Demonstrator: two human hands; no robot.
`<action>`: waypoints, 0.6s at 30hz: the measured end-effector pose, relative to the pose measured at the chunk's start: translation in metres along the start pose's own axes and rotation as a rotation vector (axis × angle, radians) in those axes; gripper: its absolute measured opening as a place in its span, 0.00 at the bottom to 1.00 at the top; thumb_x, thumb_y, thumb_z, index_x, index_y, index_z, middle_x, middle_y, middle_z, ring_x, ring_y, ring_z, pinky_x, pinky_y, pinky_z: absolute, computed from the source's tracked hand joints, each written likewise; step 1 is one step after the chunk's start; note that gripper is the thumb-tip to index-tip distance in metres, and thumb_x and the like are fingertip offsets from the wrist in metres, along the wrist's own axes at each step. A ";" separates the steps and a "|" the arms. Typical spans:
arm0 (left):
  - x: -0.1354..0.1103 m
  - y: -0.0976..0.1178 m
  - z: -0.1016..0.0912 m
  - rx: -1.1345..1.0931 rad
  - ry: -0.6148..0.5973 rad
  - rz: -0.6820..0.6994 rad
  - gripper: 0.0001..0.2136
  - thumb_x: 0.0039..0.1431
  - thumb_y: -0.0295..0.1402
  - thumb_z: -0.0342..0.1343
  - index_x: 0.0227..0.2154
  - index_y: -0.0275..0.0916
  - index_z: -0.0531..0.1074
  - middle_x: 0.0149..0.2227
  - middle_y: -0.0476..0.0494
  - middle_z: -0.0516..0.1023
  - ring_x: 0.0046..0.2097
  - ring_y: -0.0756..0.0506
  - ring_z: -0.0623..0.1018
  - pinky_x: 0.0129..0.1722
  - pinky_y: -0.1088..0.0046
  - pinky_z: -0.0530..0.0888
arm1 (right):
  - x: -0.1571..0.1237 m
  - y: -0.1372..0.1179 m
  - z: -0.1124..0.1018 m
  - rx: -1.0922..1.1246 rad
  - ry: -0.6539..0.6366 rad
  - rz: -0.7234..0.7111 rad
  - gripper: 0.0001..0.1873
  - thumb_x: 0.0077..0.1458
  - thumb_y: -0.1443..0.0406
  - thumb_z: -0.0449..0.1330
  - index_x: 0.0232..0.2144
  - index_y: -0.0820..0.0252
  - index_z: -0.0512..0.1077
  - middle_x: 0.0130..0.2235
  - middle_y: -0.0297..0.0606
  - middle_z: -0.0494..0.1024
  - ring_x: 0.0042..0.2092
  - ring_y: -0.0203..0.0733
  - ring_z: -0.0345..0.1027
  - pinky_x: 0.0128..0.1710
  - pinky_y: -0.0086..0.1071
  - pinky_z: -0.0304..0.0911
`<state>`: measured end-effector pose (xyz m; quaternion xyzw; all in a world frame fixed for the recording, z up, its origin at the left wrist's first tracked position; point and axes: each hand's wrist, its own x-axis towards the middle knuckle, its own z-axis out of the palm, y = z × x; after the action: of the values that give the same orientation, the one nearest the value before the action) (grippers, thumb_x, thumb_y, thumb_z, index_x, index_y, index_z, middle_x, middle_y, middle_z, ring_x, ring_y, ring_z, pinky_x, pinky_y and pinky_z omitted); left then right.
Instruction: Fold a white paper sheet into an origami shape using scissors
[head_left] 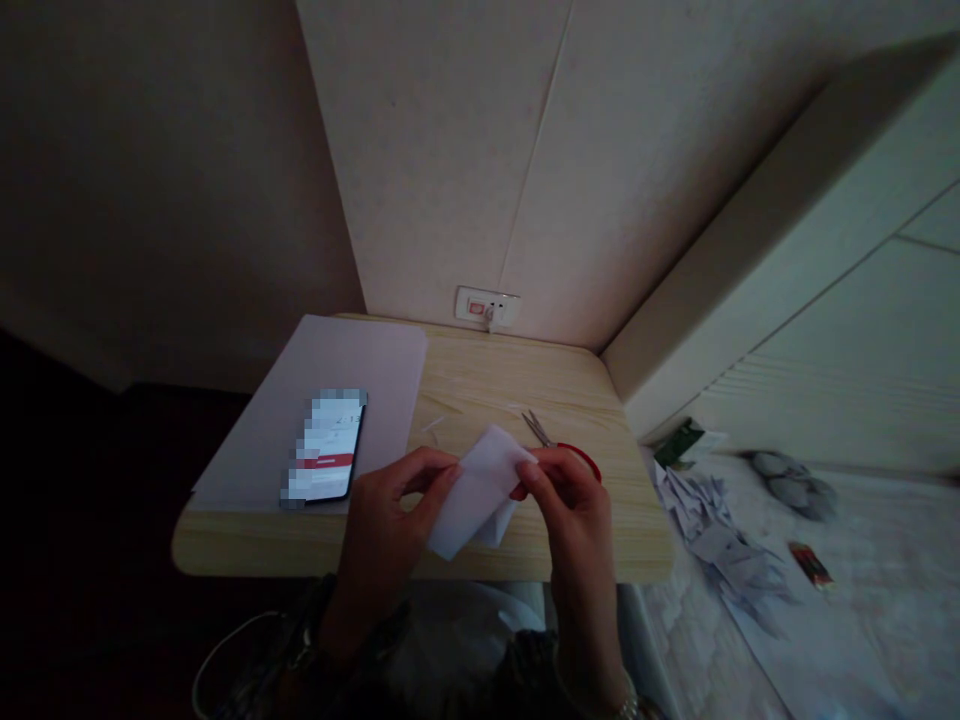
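Here the folded white paper (484, 490) is held just above the near edge of the table (480, 385), about at its middle. The left hand (390, 510) pinches its left side between thumb and fingers, and the right hand (570, 500) pinches its upper right corner. The work seems to be folding. A clean crease would need both edges lined up, then firm pressing. Red-handled scissors (559, 450) lie just behind the right hand. A phone (326, 460) rests on a large sheet (337, 370) toward the near left corner.
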<state>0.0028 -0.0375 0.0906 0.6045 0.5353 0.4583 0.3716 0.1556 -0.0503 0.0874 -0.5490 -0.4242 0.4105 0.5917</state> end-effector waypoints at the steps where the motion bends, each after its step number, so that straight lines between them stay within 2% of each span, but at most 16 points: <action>1: 0.000 0.000 0.000 -0.007 -0.001 0.000 0.07 0.55 0.31 0.55 0.24 0.38 0.74 0.24 0.51 0.79 0.29 0.49 0.79 0.29 0.79 0.72 | 0.000 0.000 0.000 -0.009 0.004 -0.006 0.07 0.49 0.61 0.63 0.24 0.58 0.73 0.21 0.30 0.74 0.25 0.36 0.67 0.26 0.28 0.61; 4: -0.001 0.000 0.000 -0.022 -0.039 0.006 0.07 0.55 0.31 0.56 0.23 0.38 0.74 0.24 0.51 0.79 0.29 0.49 0.79 0.29 0.80 0.73 | -0.002 0.000 0.001 -0.053 0.047 -0.055 0.12 0.50 0.62 0.63 0.18 0.58 0.69 0.19 0.29 0.70 0.24 0.35 0.64 0.26 0.28 0.59; 7: -0.002 0.000 -0.001 -0.020 -0.048 0.008 0.07 0.55 0.30 0.55 0.23 0.38 0.74 0.23 0.52 0.79 0.28 0.49 0.79 0.29 0.80 0.72 | -0.003 -0.002 0.000 -0.088 0.059 -0.088 0.14 0.51 0.62 0.62 0.17 0.58 0.68 0.19 0.28 0.69 0.24 0.34 0.63 0.26 0.28 0.59; 11: -0.003 0.000 -0.002 -0.031 0.024 -0.011 0.07 0.54 0.31 0.56 0.23 0.38 0.74 0.23 0.52 0.78 0.28 0.50 0.78 0.28 0.81 0.72 | -0.004 -0.005 0.001 -0.107 -0.050 -0.066 0.13 0.53 0.61 0.59 0.19 0.58 0.70 0.20 0.31 0.72 0.26 0.36 0.66 0.27 0.29 0.61; 15: -0.003 -0.001 -0.003 -0.059 0.083 -0.043 0.06 0.54 0.31 0.56 0.24 0.38 0.74 0.24 0.51 0.79 0.28 0.49 0.79 0.27 0.81 0.73 | -0.004 -0.004 0.008 -0.087 -0.193 0.039 0.11 0.49 0.61 0.61 0.19 0.58 0.69 0.20 0.31 0.72 0.25 0.37 0.66 0.26 0.29 0.60; 18: -0.003 0.000 -0.002 -0.064 0.057 -0.042 0.06 0.54 0.31 0.56 0.24 0.38 0.74 0.24 0.51 0.79 0.28 0.48 0.80 0.28 0.79 0.74 | -0.005 -0.002 0.010 -0.135 -0.159 0.049 0.13 0.49 0.60 0.61 0.17 0.58 0.68 0.19 0.29 0.70 0.24 0.36 0.63 0.25 0.29 0.58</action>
<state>0.0008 -0.0402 0.0907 0.5678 0.5430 0.4844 0.3849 0.1449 -0.0521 0.0892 -0.5634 -0.4829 0.4378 0.5077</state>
